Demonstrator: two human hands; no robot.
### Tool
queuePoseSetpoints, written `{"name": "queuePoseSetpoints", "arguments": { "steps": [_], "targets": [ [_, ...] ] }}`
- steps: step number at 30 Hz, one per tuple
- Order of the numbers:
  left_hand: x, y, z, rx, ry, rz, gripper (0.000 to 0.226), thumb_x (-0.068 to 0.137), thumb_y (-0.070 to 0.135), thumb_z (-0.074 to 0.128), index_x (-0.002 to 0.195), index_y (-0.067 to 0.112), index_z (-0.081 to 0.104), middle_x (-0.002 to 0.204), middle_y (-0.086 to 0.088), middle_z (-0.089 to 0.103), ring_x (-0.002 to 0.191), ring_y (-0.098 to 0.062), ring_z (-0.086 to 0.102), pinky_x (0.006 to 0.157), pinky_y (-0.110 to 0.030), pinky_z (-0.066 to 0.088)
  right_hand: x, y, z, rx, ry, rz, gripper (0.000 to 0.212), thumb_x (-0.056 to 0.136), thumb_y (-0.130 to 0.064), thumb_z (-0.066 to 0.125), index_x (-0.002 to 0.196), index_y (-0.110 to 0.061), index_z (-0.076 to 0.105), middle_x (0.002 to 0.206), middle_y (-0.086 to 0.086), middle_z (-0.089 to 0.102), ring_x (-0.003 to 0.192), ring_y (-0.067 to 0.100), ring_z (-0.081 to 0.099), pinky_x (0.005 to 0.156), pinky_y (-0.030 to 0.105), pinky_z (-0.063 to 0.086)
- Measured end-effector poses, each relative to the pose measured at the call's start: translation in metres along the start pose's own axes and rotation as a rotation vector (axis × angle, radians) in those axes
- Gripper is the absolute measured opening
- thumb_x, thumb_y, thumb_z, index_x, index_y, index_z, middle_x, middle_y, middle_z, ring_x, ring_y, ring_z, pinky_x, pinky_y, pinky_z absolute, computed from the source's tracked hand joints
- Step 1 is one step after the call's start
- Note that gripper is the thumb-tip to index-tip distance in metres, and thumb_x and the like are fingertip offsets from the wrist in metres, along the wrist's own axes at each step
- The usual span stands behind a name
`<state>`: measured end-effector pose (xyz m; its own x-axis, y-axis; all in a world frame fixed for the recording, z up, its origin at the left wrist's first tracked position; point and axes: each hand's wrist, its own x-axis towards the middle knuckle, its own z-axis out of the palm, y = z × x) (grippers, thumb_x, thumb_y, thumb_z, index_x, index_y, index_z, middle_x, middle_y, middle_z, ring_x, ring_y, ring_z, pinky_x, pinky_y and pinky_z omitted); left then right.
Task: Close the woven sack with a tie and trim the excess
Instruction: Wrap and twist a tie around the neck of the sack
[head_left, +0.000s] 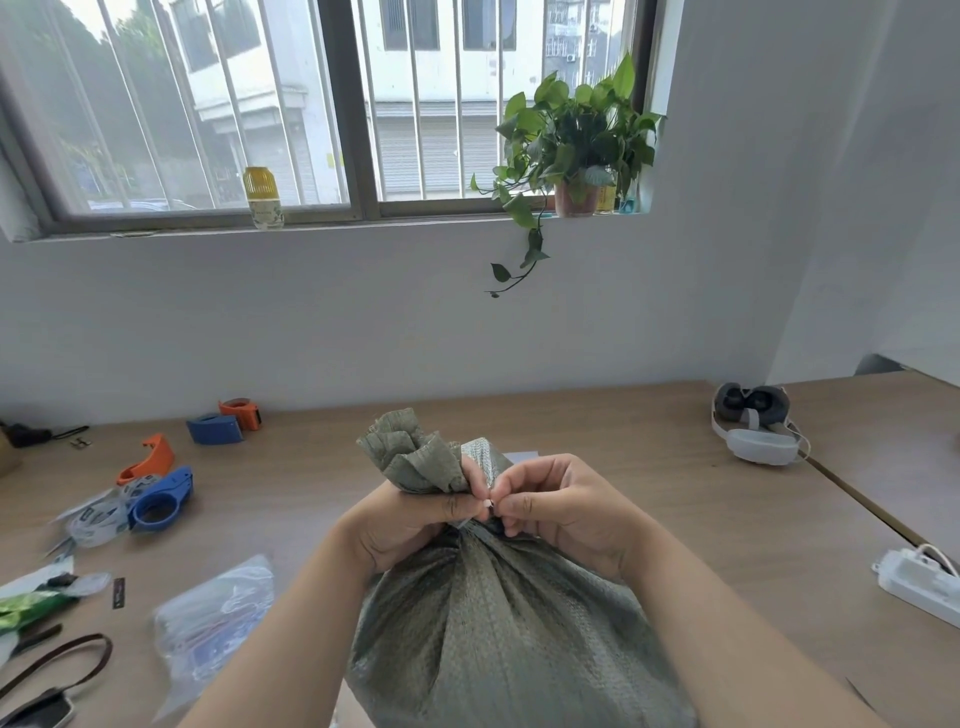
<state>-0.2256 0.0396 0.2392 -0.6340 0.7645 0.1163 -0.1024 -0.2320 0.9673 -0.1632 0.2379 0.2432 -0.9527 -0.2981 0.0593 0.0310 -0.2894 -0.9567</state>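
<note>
woven sack (498, 623): soft, slippery weave, likely light | left grip (410, 519) clenched round sack's gathered neck | right grip (561, 504) pinching tie (488, 503) at neck | best hold: under ruffle

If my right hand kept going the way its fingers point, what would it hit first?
Probably the left hand, which grips the woven sack's gathered neck; the right hand pinches the white tie right beside it.

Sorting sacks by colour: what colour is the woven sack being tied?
The woven sack is dull grey-green, seen best in the head view.
</note>
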Motion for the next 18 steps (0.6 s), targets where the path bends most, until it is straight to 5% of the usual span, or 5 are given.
{"name": "queuePoseSetpoints", "arguments": {
  "steps": [18],
  "targets": [
    [0.0,0.0028,0.0041,0.046,0.009,0.004,0.014,0.067,0.005,0.074,0.076,0.016,0.075,0.071,-0.005,0.069,0.072,-0.017,0.066,0.073,-0.028,0.054,0.004,-0.0044,-0.0033,-0.057,-0.043,0.04,0.012,0.079,0.012,0.069,0.085,0.002,0.074,0.077,0.013,0.07,0.068,0.018,0.064,0.066,0.025,0.057]
  ]
}}
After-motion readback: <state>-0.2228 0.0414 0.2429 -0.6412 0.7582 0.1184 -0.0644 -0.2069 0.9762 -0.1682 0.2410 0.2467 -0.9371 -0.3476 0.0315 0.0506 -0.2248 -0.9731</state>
